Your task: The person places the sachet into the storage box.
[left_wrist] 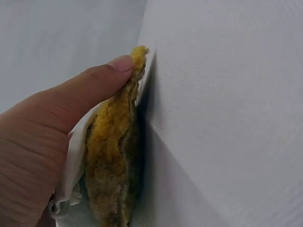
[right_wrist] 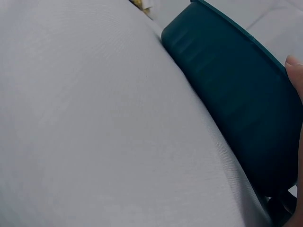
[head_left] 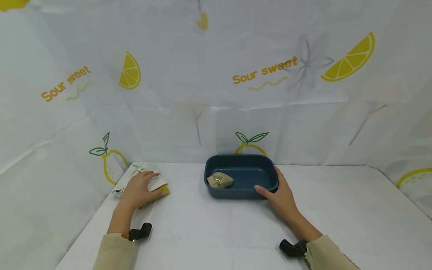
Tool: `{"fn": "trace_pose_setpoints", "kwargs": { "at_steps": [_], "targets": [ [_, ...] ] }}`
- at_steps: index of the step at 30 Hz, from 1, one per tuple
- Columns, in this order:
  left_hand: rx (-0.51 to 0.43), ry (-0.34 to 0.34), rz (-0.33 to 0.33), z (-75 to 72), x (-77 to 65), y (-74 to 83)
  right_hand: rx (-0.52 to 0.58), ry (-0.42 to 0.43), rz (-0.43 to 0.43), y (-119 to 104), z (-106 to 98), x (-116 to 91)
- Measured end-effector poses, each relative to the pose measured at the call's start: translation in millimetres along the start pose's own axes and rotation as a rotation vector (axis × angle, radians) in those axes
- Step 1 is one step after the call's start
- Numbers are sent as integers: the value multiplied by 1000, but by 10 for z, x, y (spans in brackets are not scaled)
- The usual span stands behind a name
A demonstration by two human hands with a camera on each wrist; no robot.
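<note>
At the left of the table, my left hand [head_left: 138, 189] spans a pile of white drawstring cloth pouches [head_left: 155, 182] and a yellow fuzzy cloth piece [head_left: 164, 190]. Its thumb presses the yellow piece's near edge, and the left wrist view shows the thumbtip on that yellow pile [left_wrist: 111, 137]. The other fingers reach over the white cloth, partly hidden. My right hand [head_left: 281, 195] grips the right end of a dark blue rectangular bin [head_left: 249, 193], thumb over the near rim, fingers round the far side. A small tied beige pouch [head_left: 221, 180] lies in the bin's left part.
A white cloth covers the table [head_left: 202, 228] and a lemon-printed white sheet [head_left: 216, 86] rises right behind the bin. Black wrist cameras sit on both forearms, the left one [head_left: 141, 231] and the right one [head_left: 291, 248].
</note>
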State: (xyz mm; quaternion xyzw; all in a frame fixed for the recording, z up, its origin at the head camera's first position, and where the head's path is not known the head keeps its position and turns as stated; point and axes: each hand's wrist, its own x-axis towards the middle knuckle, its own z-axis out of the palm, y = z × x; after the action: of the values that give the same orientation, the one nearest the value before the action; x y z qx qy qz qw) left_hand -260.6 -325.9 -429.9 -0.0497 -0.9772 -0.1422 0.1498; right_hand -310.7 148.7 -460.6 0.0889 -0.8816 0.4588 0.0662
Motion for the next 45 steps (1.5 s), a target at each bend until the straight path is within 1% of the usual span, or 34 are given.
{"fn": "trace_pose_setpoints", "kwargs": {
  "at_steps": [7, 15, 18, 23, 30, 38, 41, 45],
  "targets": [
    [53, 18, -36, 78, 22, -35, -4, 4, -3, -8, -6, 4],
    [125, 26, -61, 133, 64, -12, -8, 8, 0, -7, -22, 0],
    [147, 40, -70, 141, 63, 2, -8, 9, 1, -7, -23, 2],
    [151, 72, -77, 143, 47, 32, -8, 10, -2, -7, -22, 5],
    [101, 147, -56, 133, 46, 51, -5, 11, -13, -21, -34, 16],
    [26, 210, -20, 132, 40, 62, 1, 20, -25, -21, -30, 33],
    [-12, 218, -24, 154, 16, 58, -5, 16, -14, -3, -11, 12],
    [-58, 205, -48, 172, 8, 52, -6, 15, -4, 9, 7, -7]
  ]
}}
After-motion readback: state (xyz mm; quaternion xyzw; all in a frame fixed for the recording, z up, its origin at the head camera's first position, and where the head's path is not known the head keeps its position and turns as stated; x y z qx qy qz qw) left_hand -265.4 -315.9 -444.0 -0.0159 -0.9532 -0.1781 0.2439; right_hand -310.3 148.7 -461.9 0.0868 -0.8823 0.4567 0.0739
